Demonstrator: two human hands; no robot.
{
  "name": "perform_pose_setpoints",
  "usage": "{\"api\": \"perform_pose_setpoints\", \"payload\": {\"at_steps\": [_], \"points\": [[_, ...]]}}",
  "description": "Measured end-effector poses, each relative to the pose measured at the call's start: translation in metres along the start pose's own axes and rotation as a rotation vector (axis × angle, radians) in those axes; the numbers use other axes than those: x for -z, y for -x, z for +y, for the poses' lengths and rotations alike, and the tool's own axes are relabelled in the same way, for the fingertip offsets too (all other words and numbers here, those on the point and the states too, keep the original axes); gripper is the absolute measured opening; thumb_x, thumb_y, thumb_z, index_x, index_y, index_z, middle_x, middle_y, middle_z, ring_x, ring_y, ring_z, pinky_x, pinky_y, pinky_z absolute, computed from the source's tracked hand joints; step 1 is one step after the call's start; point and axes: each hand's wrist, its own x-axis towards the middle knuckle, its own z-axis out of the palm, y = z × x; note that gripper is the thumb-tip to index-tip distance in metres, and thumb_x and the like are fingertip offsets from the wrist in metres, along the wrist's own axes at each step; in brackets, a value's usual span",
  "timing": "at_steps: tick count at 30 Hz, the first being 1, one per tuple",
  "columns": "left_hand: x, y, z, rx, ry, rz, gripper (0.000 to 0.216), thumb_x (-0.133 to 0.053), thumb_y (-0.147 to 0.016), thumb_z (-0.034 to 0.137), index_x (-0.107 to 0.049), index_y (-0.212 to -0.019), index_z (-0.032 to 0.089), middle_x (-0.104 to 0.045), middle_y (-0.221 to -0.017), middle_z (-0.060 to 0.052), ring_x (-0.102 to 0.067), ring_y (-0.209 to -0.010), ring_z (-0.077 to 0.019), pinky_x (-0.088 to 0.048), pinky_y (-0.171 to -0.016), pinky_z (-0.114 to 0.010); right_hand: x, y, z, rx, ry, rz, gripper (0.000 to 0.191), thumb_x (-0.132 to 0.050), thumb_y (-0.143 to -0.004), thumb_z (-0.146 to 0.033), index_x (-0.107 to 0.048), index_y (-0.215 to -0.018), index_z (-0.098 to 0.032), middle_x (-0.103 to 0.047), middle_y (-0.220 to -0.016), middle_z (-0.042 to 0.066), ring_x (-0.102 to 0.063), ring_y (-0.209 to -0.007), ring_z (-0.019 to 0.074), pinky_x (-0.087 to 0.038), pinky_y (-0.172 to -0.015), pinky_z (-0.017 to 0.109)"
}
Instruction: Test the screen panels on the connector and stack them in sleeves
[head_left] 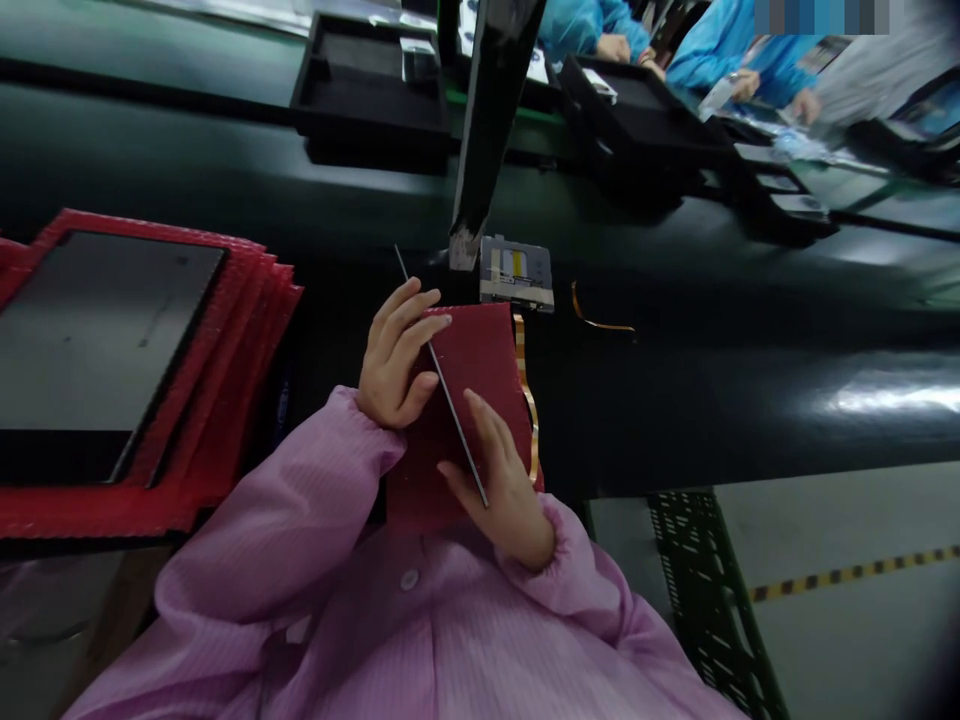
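Note:
A thin straight metal rod [454,410] runs diagonally between my hands, above a red bubble-wrap sheet [480,345] or sleeve in front of me. My left hand [397,355] has its fingers stretched out across the rod's upper part. Lower down, my right hand [502,480] has thumb and fingers apart, and the rod's lower end overlaps its palm; whether it rests there I cannot tell. A wavy gold flex cable [527,400] shows along the sheet's right edge. Just beyond the sheet lies a flat grey metal part [516,272] with a yellow strip.
At left, a dark screen panel [112,330] lies on stacked red wrapping [240,370]. A dark post [491,120] stands ahead. A loose flex cable [600,323] lies to the right. Black trays [375,115] sit across the bench, where people in blue sleeves [712,55] work.

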Motion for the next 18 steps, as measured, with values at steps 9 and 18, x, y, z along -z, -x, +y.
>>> {"api": "perform_pose_setpoints", "payload": {"at_steps": [9, 18], "points": [[-0.004, 0.003, 0.003, 0.179, 0.129, -0.016, 0.057, -0.02, -0.1, 0.048, -0.022, -0.154, 0.03, -0.029, -0.16, -0.007, -0.026, -0.149, -0.0264, -0.029, -0.121, -0.051, -0.007, -0.003, -0.001, -0.076, -0.085, 0.065, 0.065, -0.043, -0.099, -0.016, -0.019, -0.156, -0.034, -0.042, -0.154, 0.003, -0.04, -0.142, 0.0202, -0.043, -0.114, 0.04], [-0.019, 0.025, -0.029, 0.607, -0.197, -0.587, 0.052, -0.045, -0.091, 0.031, -0.05, -0.138, 0.01, -0.042, -0.15, -0.022, -0.034, -0.144, -0.0377, -0.031, -0.114, -0.063, -0.004, 0.004, 0.006, -0.072, -0.041, 0.222, 0.06, -0.045, -0.099, -0.019, -0.028, -0.154, -0.034, -0.051, -0.147, 0.006, -0.053, -0.131, 0.0252, -0.049, -0.108, 0.044]]}}
